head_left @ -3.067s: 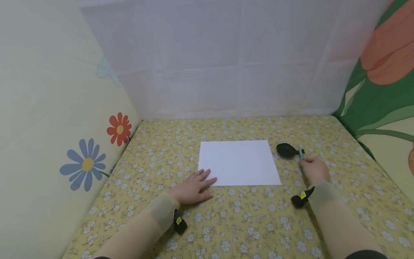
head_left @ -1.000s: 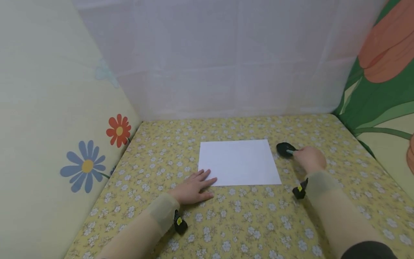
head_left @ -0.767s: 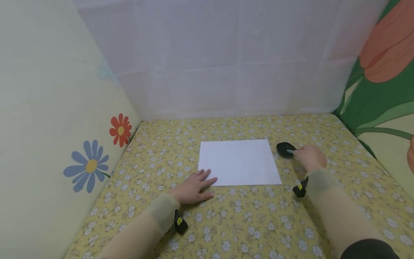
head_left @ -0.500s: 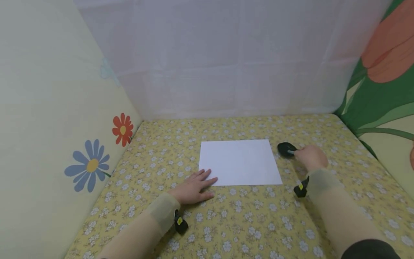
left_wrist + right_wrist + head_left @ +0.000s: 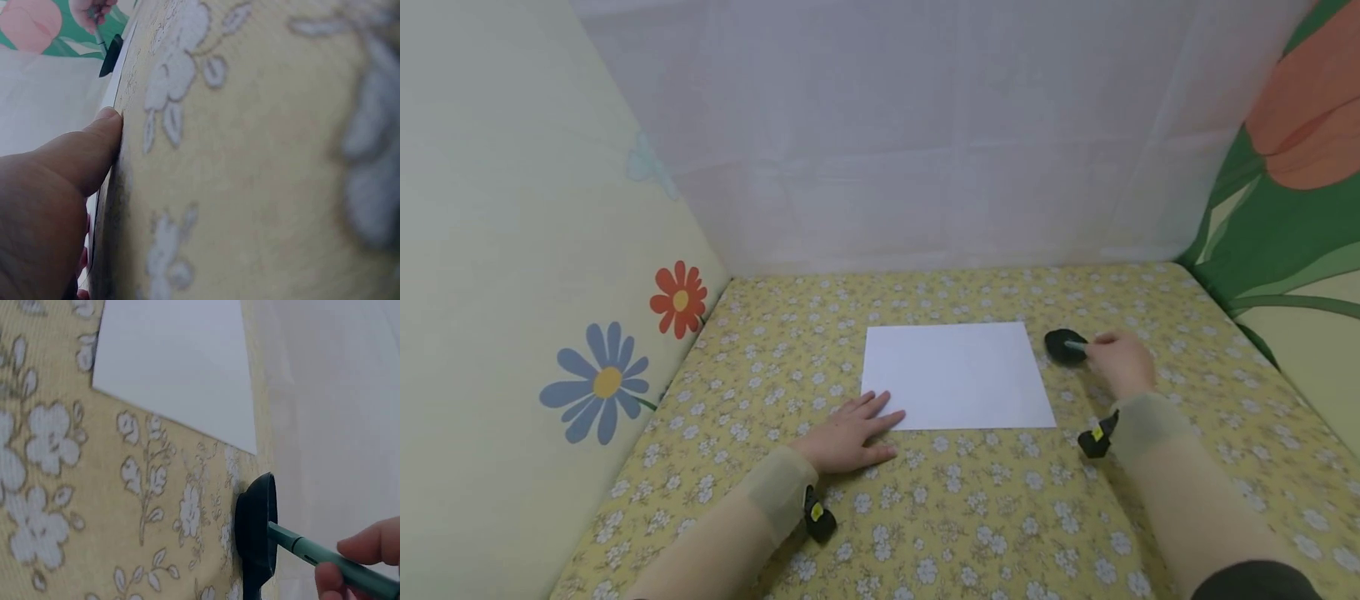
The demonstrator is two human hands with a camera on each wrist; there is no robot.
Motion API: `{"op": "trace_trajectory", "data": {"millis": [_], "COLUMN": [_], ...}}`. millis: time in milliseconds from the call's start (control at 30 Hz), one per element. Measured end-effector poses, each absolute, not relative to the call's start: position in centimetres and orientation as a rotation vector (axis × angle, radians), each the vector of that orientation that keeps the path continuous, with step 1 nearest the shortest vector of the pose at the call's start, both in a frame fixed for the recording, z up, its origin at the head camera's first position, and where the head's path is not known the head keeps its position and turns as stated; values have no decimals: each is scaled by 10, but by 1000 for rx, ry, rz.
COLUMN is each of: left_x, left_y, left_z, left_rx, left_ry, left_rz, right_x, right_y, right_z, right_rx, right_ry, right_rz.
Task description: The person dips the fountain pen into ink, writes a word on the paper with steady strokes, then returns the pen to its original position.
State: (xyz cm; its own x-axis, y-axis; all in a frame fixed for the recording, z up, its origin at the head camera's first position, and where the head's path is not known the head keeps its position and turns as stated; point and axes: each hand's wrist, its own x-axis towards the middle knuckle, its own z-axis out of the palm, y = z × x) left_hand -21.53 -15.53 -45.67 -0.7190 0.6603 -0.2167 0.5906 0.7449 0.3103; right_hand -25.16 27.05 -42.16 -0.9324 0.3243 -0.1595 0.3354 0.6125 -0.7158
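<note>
My left hand [image 5: 844,438] lies flat with spread fingers on the near left corner of a white sheet of paper [image 5: 958,375]. Beyond the paper's right edge, my right hand [image 5: 1122,364] pinches a slim green pen [image 5: 315,555] between thumb and fingers. The pen slants down into a black spoon-shaped dish [image 5: 1063,348], its tip hidden inside the bowl. In the right wrist view the dish [image 5: 256,525] shows a raised rim and a short handle pointing down the frame. What the bowl contains cannot be seen.
A yellow flowered cloth [image 5: 970,517] covers the table. Behind it hangs a white sheet backdrop [image 5: 925,150]. Flower-printed panels stand along the left [image 5: 490,250] and right [image 5: 1307,250] sides. A small black camera is strapped to each wrist.
Since about three seconds ago, my right hand has moved slightly up and left, bringing the pen from beside the dish's handle into its bowl. Lately it has shifted only slightly. The left hand stays put.
</note>
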Motion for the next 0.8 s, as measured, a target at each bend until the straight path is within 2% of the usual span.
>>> {"op": "trace_trajectory", "data": {"millis": [300, 800], "left_x": [-216, -218], "left_y": [-157, -156], "left_z": [-455, -462], "left_rx": [969, 972], "left_ry": [2634, 2634], "left_rz": [327, 298], "right_x": [-253, -268], "right_y": [262, 255], "right_z": [-419, -431], "right_rx": [602, 716], "right_ry": [2769, 2668], "right_rz": [-1578, -1608]}}
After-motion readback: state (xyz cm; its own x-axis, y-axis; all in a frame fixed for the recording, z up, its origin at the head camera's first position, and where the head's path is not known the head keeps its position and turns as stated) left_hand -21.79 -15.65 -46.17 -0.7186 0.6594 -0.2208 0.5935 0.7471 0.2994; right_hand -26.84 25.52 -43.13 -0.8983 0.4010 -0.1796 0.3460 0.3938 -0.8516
